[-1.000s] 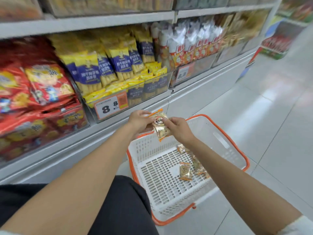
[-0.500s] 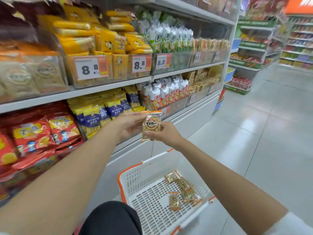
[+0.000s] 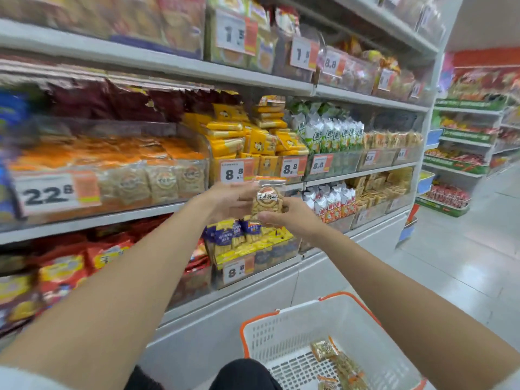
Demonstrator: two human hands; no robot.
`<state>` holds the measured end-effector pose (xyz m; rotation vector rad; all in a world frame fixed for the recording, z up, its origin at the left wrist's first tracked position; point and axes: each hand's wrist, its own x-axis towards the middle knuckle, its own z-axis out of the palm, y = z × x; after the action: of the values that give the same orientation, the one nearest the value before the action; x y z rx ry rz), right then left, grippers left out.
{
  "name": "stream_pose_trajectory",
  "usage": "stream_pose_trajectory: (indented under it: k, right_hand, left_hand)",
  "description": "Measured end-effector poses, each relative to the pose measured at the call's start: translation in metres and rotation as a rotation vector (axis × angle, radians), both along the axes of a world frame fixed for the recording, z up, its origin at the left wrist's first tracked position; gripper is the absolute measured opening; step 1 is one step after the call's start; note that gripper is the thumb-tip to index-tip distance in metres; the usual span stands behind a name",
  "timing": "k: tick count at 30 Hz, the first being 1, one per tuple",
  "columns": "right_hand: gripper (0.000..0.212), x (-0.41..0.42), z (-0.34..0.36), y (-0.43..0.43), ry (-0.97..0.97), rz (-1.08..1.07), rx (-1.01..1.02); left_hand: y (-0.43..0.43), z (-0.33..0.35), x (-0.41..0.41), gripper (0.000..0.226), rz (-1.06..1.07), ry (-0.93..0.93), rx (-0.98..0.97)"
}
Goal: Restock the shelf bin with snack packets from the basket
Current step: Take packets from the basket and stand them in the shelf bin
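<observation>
**Fingers [image 3: 242, 196] on the packet, now at shelf height**

Your fingers hold one snack packet [image 3: 268, 199] between both hands. The right hand [image 3: 294, 219] pinches its lower edge from 5 o'clock. The left hand [image 3: 225, 198] grips its side at 9 o'clock, though blur hides exactly how those fingers lie.

A second ago you held this packet low, just above the basket [image 3: 284, 319], and it sat crumpled and tilted. Now it is upright and facing you, level with the middle shelf, and the basket has dropped to 5 o'clock near the bottom of the view. The pick looks finished and the carry is under way. Only the placing is left.

The likely target is the shelf bin [image 3: 157, 178] at 9 o'clock from the packet, beside the 22.8 price tag [image 3: 47, 194]. Its packets appear to carry the same round label, but that side is smeared by motion.

- **Packet:** a flat pouch of clear, glossy film with an orange top strip, with pale biscuit pieces showing through it. It will probably crinkle and flex.
- **Bin:** a clear, rigid front wall with packets standing in rows behind it.
- **Basket:** white slotted plastic with an orange rim. It holds several more packets [image 3: 337, 358], so the restock is judged far from finished.
</observation>
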<state>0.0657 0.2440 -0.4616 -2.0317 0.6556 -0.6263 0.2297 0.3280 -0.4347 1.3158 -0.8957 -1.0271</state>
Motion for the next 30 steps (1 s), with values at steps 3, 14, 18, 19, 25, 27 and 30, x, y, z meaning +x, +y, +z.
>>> stream_pose_trajectory:
  k: [3, 14, 18, 19, 25, 27, 30]
  right_hand:
    - [0.007, 0.032, 0.018, 0.015, -0.053, 0.064, -0.006]
    - [0.019, 0.186, 0.064, 0.048, -0.212, 0.144, -0.026]
    - [0.019, 0.253, 0.079, 0.058, -0.266, 0.207, 0.056]
    - [0.018, 0.271, 0.082, 0.062, -0.258, 0.217, 0.052]
    - [0.009, 0.374, 0.101, 0.067, -0.2, 0.235, -0.082]
    - [0.009, 0.408, 0.105, 0.063, -0.18, 0.236, -0.13]
    - [0.022, 0.455, 0.11, 0.056, -0.124, 0.238, -0.208]
  left_hand:
    - [0.03, 0.016, 0.032, 0.026, -0.008, -0.131, -0.002]
    - [0.094, 0.081, 0.154, 0.032, 0.28, -0.377, -0.052]
    - [0.107, 0.105, 0.206, 0.026, 0.409, -0.676, 0.017]
    - [0.111, 0.109, 0.22, 0.026, 0.446, -0.76, 0.046]
    - [0.119, 0.126, 0.306, 0.051, 0.605, -1.008, 0.167]
    - [0.116, 0.13, 0.333, 0.029, 0.683, -1.101, 0.265]
    - [0.112, 0.133, 0.37, 0.011, 0.721, -1.154, 0.308]
